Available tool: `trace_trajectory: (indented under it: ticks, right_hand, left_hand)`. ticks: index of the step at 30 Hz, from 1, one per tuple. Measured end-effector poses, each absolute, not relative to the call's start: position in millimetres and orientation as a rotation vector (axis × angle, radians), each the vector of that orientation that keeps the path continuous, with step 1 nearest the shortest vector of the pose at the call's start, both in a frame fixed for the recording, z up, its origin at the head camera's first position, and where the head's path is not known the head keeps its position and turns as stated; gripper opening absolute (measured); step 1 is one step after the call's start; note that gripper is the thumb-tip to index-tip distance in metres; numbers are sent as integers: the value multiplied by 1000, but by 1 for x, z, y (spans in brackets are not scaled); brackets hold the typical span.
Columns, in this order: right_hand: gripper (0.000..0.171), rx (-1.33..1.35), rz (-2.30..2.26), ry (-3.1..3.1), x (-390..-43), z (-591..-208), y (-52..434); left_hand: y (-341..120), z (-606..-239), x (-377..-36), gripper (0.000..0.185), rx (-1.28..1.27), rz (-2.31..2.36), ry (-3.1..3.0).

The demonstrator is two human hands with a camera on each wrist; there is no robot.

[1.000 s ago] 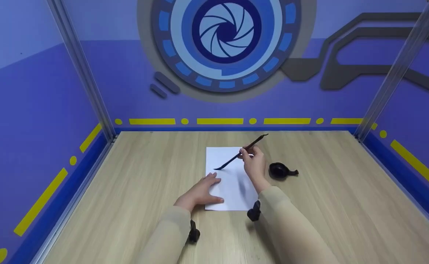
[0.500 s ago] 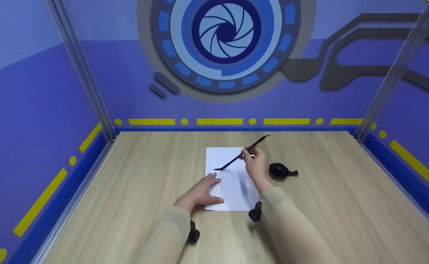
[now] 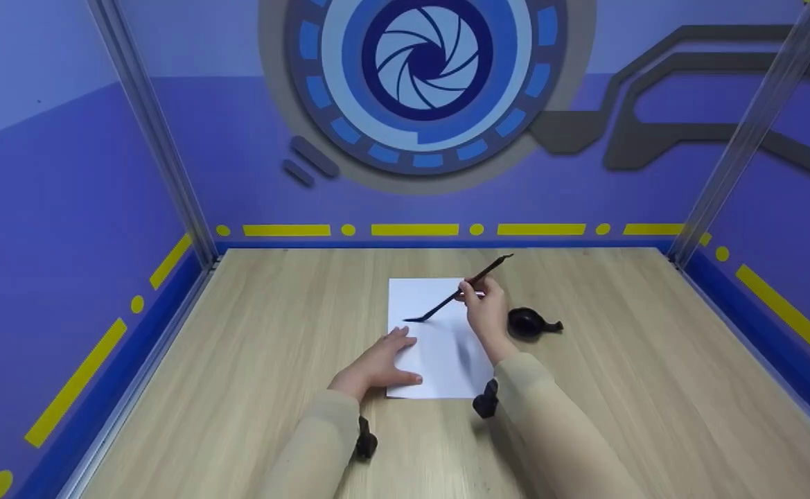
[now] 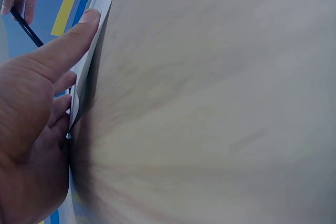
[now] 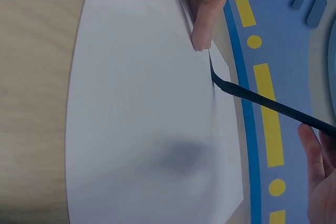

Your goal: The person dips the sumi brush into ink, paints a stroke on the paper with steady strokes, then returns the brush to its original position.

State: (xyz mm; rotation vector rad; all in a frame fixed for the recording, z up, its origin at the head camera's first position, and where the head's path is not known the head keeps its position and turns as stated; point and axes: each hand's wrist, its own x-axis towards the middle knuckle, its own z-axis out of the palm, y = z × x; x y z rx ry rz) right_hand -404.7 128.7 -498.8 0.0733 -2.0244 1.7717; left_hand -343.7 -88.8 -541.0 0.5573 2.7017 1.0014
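On wooden table [image 3: 273, 388]: one paper sheet [image 3: 432, 346], one brush [image 3: 456, 296], one black dish [image 3: 528, 322]. Right hand [image 3: 486, 313] pinches brush shaft, tip touching sheet left of grip. Left hand [image 3: 379, 364], fingers flat, presses sheet's left edge.

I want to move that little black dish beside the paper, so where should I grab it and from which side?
Probably best to take the black dish by the short stub sticking out on its right, coming from the right. The round bowl looks low, and the right hand with the brush crowds its left.
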Motion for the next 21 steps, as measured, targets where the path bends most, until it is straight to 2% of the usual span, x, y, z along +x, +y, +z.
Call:
trace_trajectory:
  ticks: [21]
  right_hand:
    - [11, -15, 1710, -2097, -403, -498, 138]
  left_hand:
    - [-89, -543, -344, 80, 539, 999, 2700]
